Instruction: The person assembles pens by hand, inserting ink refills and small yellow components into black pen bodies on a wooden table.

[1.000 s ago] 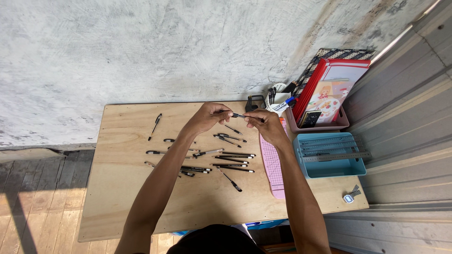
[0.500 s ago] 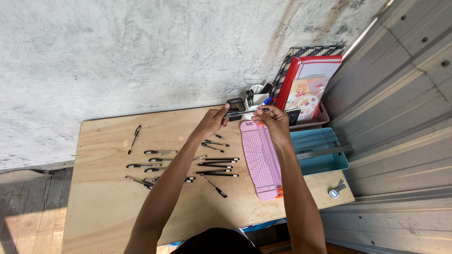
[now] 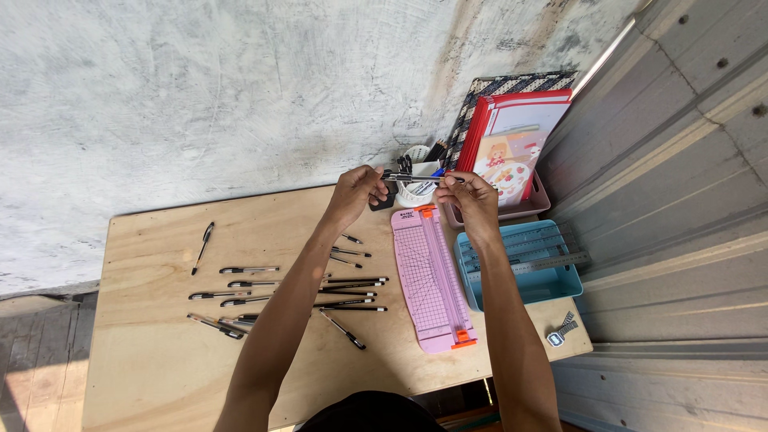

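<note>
Two hands (image 3: 416, 198), each grip pinched on one pen (image 3: 416, 178), above plywood table (image 3: 160, 368) by concrete wall (image 3: 200, 88).

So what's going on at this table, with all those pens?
A person holds one pen level between both hands, the left hand at one end and the right hand at the other, above a white cup of pens. More pens lie in rows on the wooden table, beside a pink paper cutter and a blue tray.
</note>
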